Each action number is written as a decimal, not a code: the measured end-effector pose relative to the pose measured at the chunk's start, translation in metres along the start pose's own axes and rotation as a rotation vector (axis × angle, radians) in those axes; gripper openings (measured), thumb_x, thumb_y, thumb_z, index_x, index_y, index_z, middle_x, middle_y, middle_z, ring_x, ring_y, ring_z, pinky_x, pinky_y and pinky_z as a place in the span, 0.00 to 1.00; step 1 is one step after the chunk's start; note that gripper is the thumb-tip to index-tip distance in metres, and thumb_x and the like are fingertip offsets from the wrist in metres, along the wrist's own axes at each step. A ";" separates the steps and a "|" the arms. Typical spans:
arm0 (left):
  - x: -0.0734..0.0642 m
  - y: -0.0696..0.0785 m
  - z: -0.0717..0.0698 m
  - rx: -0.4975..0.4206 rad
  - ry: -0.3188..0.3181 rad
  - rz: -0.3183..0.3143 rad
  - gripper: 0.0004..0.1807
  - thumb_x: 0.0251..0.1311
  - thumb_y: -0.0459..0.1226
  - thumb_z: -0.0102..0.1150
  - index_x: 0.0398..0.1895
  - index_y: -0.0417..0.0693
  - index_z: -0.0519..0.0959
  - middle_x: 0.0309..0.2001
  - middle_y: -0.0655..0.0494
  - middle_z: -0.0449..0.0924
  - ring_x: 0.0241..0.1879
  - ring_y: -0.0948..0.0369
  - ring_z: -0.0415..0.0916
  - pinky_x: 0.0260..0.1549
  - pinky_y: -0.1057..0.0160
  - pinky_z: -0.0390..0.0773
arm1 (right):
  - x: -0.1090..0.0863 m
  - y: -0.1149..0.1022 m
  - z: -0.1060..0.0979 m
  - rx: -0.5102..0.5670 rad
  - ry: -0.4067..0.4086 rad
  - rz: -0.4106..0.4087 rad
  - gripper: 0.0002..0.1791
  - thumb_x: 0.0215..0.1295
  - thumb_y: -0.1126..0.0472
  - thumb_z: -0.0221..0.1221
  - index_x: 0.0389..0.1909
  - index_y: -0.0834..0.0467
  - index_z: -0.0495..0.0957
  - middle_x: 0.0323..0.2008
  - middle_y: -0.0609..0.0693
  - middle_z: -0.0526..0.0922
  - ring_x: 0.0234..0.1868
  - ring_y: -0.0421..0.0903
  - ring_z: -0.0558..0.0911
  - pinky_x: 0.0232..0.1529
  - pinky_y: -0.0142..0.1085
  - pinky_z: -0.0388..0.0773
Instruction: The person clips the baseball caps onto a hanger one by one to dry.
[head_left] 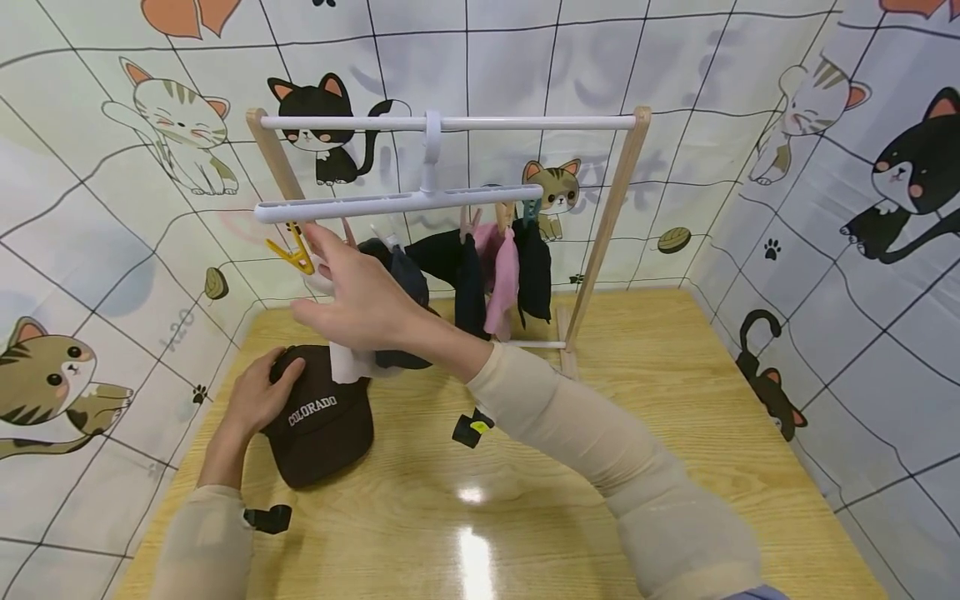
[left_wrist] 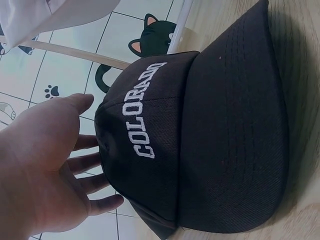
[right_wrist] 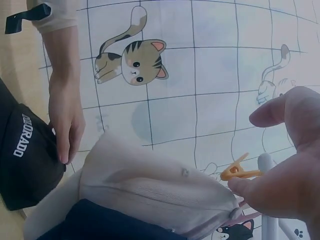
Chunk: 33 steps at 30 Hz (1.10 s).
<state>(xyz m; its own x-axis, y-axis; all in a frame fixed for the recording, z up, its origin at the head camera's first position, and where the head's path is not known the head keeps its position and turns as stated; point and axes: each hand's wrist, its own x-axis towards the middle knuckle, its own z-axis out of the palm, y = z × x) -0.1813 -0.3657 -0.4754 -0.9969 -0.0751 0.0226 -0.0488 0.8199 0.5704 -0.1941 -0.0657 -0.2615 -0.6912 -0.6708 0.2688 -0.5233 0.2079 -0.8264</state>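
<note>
A dark brown baseball cap (head_left: 322, 433) lettered COLORADO rests on the table at the left. My left hand (head_left: 262, 392) is at its crown, fingers extended behind it in the left wrist view and thumb apart. Up by the left end of the white hanger (head_left: 360, 205) is my right hand (head_left: 367, 300), thumb spread from the fingers and nothing gripped. A yellow clothespin (head_left: 298, 252) hangs beside its fingertips. Below the right hand, a pale cap (right_wrist: 150, 185) hangs from a pink clothespin (right_wrist: 245, 212), with a dark blue cap (right_wrist: 107, 222) next to it.
The hanger hooks over the white rail (head_left: 525, 123) of a wooden-sided rack (head_left: 611, 225). Along its right part, clothespins hold black items (head_left: 534, 271) and a pink cloth (head_left: 504, 283). Cat-printed sheeting (head_left: 750, 167) surrounds the wooden table (head_left: 600, 517).
</note>
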 end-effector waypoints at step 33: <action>-0.004 0.002 0.003 -0.009 0.125 0.093 0.31 0.87 0.46 0.54 0.75 0.25 0.75 0.63 0.19 0.81 0.63 0.25 0.81 0.64 0.26 0.77 | 0.016 0.000 0.010 0.449 0.069 0.013 0.41 0.79 0.66 0.64 0.88 0.59 0.61 0.83 0.54 0.71 0.80 0.44 0.80 0.67 0.27 0.84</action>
<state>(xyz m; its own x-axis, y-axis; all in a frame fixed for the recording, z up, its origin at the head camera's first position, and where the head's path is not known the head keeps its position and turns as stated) -0.1773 -0.3616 -0.4770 -0.9818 -0.0695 0.1768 0.0443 0.8215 0.5685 -0.2000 -0.0836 -0.2620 -0.7359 -0.6180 0.2767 -0.2569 -0.1233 -0.9585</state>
